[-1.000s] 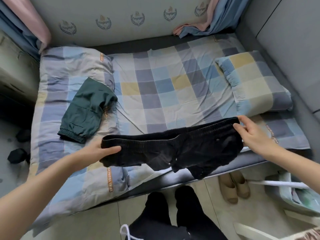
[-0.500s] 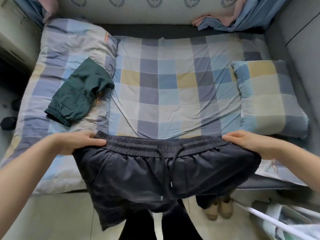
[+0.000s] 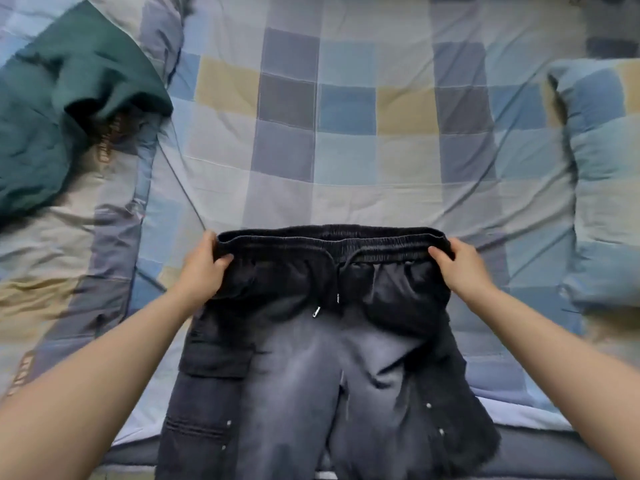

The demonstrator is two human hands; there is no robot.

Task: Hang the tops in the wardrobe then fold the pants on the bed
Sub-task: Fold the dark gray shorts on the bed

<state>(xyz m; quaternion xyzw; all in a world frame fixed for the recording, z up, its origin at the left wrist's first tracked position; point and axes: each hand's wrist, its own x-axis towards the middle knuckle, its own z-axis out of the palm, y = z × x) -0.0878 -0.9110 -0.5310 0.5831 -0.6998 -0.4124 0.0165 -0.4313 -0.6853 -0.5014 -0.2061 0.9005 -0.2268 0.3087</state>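
A bed covered in a soft checked cotton sheet of blue, grey and yellow squares fills the view. The dark grey cargo pants with an elastic drawstring waistband lie at the bed's near edge, their legs trailing over it. The left hand and right hand each pinch 1 end of the waistband, fingers curled round the gathered elastic. To fold well, pull the waistband taut, smooth the legs flat, then bring 1 leg squarely over the other. The fabric looks heavy, faded, with 2 flap pockets and metal studs. A rumpled dark green garment, probably folded pants, rests near the far left corner.
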